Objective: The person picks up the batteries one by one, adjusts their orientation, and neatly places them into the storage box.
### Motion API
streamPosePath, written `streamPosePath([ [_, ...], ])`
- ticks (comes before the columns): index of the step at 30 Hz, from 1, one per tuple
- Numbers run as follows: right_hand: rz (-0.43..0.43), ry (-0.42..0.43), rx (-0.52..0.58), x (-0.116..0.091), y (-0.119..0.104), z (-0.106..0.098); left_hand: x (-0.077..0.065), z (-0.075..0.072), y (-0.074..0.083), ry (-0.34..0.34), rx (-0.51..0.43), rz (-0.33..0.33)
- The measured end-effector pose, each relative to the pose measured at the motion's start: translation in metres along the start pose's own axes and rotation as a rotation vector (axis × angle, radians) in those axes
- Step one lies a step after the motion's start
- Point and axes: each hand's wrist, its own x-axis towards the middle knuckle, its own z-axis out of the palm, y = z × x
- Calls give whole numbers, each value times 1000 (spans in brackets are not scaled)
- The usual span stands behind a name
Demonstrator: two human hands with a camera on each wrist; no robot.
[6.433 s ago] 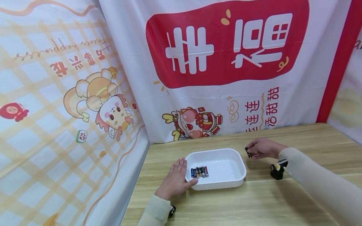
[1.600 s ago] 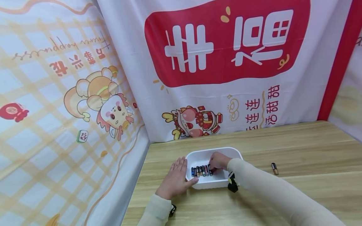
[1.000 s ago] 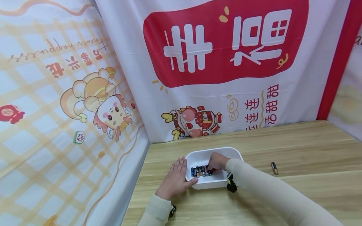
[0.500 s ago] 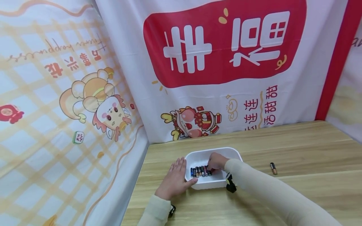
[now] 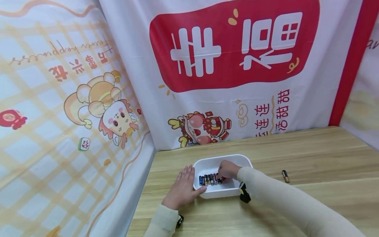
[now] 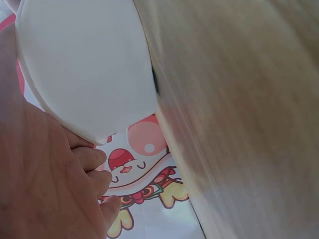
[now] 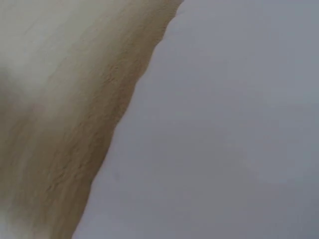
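A white plastic tray (image 5: pixel 220 194) stands on the table, with a row of several AA-type batteries (image 5: pixel 208 179) side by side in its left half. My left hand (image 5: pixel 184 188) rests against the tray's left end, fingers straight and thumb over the front corner. The left wrist view has that hand (image 6: pixel 55 174) along the rim of the tray (image 6: pixel 89 59). Inside the tray my right hand (image 5: pixel 228 169) pinches a dark battery (image 5: pixel 219 181) at the row's right end; its fingertips are partly hidden. Only the tray's outer wall (image 7: pixel 214 124) and table show in the right wrist view.
One black-and-copper battery (image 5: pixel 285 176) lies alone on the wooden table (image 5: pixel 319 158), right of the tray. A printed cloth (image 5: pixel 133 82) hangs along the back and left of the table. My right forearm crosses over the tray's front right corner.
Earliest, my right hand held a dark battery right of the tray; since then it has moved left into the tray, to the row's right end. Lately both hands have hardly moved.
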Motion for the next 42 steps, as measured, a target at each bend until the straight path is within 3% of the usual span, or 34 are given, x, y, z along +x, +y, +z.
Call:
streamPosePath([
  [10, -7, -35, 10, -24, -2, -24, -1, -3, 1, -7, 18, -4],
  [25, -40, -87, 202, -54, 29, -82, -2, 0, 0, -7, 13, 11],
  [35, -47, -99, 241, -65, 41, -109, -3, 1, 0, 8, 3, 11],
  [42, -46, -66, 260, -73, 63, -121, -3, 2, 2, -7, -1, -3],
])
